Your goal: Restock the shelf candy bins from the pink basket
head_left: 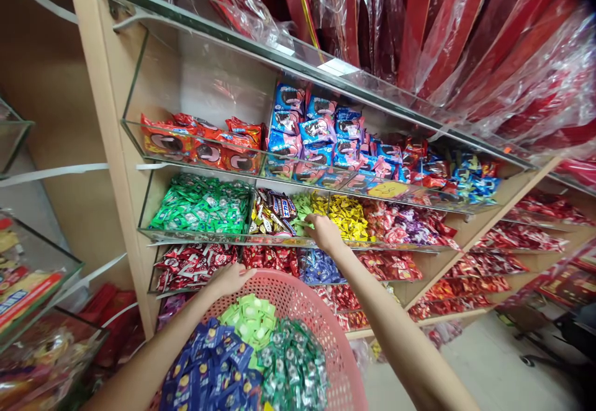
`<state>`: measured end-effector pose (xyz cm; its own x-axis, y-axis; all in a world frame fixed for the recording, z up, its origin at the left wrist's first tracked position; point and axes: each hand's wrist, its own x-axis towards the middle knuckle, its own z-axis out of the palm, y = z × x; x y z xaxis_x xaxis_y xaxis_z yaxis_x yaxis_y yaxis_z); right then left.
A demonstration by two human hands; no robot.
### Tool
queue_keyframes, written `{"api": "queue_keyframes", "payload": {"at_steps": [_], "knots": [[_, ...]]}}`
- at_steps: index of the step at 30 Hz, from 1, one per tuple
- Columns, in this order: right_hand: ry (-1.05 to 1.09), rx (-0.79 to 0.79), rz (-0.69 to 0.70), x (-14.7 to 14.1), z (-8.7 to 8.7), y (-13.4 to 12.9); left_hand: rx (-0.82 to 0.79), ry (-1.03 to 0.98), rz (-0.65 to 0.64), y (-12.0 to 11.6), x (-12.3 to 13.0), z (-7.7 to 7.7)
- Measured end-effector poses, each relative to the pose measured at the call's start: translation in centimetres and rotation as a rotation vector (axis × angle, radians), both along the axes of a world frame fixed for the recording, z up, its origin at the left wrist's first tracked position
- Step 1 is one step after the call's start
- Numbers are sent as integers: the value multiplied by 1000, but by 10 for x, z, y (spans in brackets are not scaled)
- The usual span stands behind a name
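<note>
My left hand (233,279) is closed over the far rim of a pink perforated plastic basket (342,336). Inside the basket lie dark blue wrapped candies (209,367), light green wrapped candies (251,318) and dark green wrapped candies (295,361). My right hand (325,234) reaches into a glass-fronted shelf compartment, its fingers closed on light green candies (303,209). Beside it are brown-wrapped chocolate bars (282,205) on the left and yellow wrapped candies (349,215) on the right. My fingertips are partly hidden among the light green wrappers.
Green candies (202,206) fill the compartment at left. Above, a glass shelf holds red packets (205,147) and blue cookie packets (319,128). A glass lip (195,235) runs along the shelf front. Red candies (195,262) lie below. A wooden upright (109,150) stands at left.
</note>
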<state>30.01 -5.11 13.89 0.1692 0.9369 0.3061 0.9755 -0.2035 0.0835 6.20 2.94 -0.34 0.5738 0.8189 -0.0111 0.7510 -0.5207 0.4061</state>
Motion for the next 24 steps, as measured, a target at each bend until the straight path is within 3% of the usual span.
{"api": "queue_keyframes", "payload": {"at_steps": [9, 14, 18, 24], "knots": [[194, 192, 84, 4, 0, 1, 18, 0, -7, 2, 0, -3], [291, 371, 204, -2, 3, -19, 27, 2, -9, 1, 0, -1], [446, 497, 297, -23, 0, -47, 32, -10, -26, -1, 0, 2], [641, 506, 364, -64, -15, -71, 26, -18, -23, -2, 0, 2]]}}
